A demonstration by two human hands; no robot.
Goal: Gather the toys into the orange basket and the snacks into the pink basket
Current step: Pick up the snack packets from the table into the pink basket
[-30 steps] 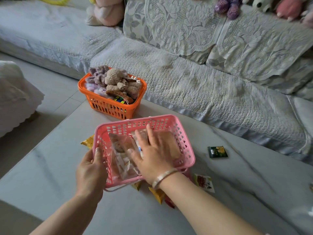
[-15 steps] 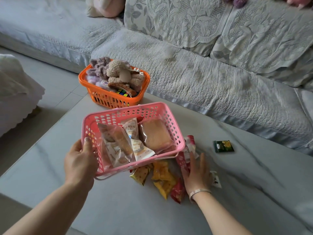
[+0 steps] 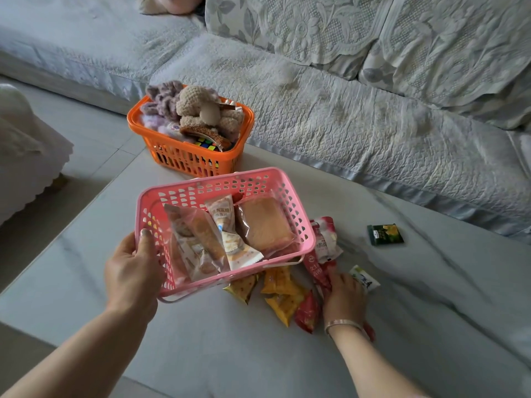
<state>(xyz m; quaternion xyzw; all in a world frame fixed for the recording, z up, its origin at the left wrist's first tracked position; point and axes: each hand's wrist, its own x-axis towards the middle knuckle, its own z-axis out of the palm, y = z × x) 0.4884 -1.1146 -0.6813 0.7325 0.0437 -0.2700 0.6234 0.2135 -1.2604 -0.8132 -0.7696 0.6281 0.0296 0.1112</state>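
My left hand (image 3: 130,272) grips the near left corner of the pink basket (image 3: 296,225) and holds it tilted above the table. Inside lie wrapped pastry snacks (image 3: 201,242) and a square cake packet (image 3: 263,222). My right hand (image 3: 343,297) rests on the table, fingers closing on a red snack packet (image 3: 316,268). Yellow packets (image 3: 283,297) and another red packet (image 3: 307,313) lie beside it, partly under the basket. The orange basket (image 3: 184,156) stands at the table's far edge, full of knitted toys (image 3: 198,107) and a puzzle cube (image 3: 205,145).
A dark green packet (image 3: 385,234) lies alone on the marble table (image 3: 431,297) to the right. A white-green packet (image 3: 366,278) and a pink-white packet (image 3: 326,237) sit near my right hand. A grey sofa (image 3: 344,110) runs behind the table; a white covered seat (image 3: 26,156) is at left.
My right hand left the pink basket and dropped to the packets on the table, now curling onto a red one. The basket was lifted and tilted, uncovering the packets beneath.
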